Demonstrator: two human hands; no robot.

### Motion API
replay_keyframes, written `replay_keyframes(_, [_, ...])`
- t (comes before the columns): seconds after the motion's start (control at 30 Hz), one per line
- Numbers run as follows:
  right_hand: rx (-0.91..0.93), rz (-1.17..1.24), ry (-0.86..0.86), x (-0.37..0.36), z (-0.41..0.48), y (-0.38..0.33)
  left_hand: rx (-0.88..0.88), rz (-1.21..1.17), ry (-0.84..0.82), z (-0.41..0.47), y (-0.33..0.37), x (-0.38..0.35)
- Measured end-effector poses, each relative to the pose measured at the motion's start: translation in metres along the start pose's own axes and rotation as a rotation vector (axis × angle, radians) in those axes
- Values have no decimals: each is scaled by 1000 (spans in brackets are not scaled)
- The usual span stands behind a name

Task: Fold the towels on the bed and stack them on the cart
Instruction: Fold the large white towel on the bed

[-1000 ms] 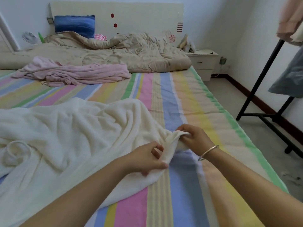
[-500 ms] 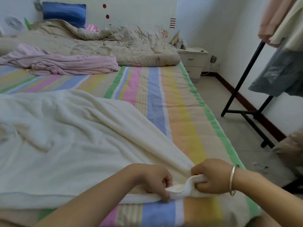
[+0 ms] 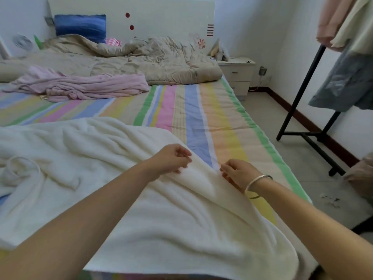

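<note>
Two towels lie on the bed (image 3: 201, 110). The white towel (image 3: 161, 209) is large and is spread, rumpled, over the near left half. The pink towel (image 3: 84, 85) is bunched at far left, just in front of a beige quilt (image 3: 161, 61). No cart is in view.

Both hands are at the white towel's right edge, close to each other but apart, with a raised ridge of cloth running between them.
- Left hand (image 3: 173, 158): fingers loosely curled over the towel just left of the ridge, gripping nothing that I can make out.
- Right hand (image 3: 236, 172), bracelet (image 3: 258, 180) on the wrist: fingertips meet the towel's edge. Pinching or only touching, I cannot tell.

The step in hand looks like squaring the towel before the first fold. To do it well, take the edge nearer its corners than mid-run and draw it taut. Flatten the twisted knot at far left before folding, then lay edge to edge. The near right corner lies close to the bed's side, so a pull to the right may drag it off.
</note>
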State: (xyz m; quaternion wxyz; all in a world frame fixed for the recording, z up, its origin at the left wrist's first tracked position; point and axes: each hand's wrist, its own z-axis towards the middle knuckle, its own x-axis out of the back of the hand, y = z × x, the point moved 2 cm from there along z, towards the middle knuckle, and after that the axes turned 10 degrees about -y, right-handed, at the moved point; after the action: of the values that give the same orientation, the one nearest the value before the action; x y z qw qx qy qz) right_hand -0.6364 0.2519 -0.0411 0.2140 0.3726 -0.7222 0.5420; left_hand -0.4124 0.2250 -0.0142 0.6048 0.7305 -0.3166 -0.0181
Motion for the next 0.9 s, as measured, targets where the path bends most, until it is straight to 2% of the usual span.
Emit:
replay_keyframes(0.07, [-69,159,7,-13,23,-5,-80,89,112,16,-2,18])
replay_keyframes(0.13, [-185,491,-29,-19,38,-15,-141,191,142,32,2,31])
replay_keyframes(0.2, [-311,744,-160,-24,40,-28,-190,249,130,45,9,37])
replay_keyframes(0.23, [-337,779,-228,-26,43,-35,-198,226,121,50,14,40])
replay_keyframes(0.33, [-287,757,-377,-34,52,-53,-81,193,74,63,17,50])
replay_keyframes(0.4, [-234,718,-454,-41,52,-70,141,360,65,71,7,62])
replay_keyframes(0.47, [-198,706,-527,-52,55,-79,455,468,48,73,-11,73])
replay_keyframes(0.53, [-150,649,-542,-64,58,-85,634,502,83,73,-22,77])
replay_keyframes(0.57, [-122,572,-531,-68,61,-87,660,555,124,75,-25,77])
replay_keyframes(0.63, [-35,416,-522,-75,62,-92,669,818,197,79,-26,73])
replay_keyframes(0.7, [21,356,-487,-78,61,-97,700,988,256,84,-28,64])
replay_keyframes(0.83, [49,352,-450,-79,64,-95,833,855,448,85,-35,73])
replay_keyframes(0.9, [91,287,-375,-77,71,-85,839,910,511,87,-38,82])
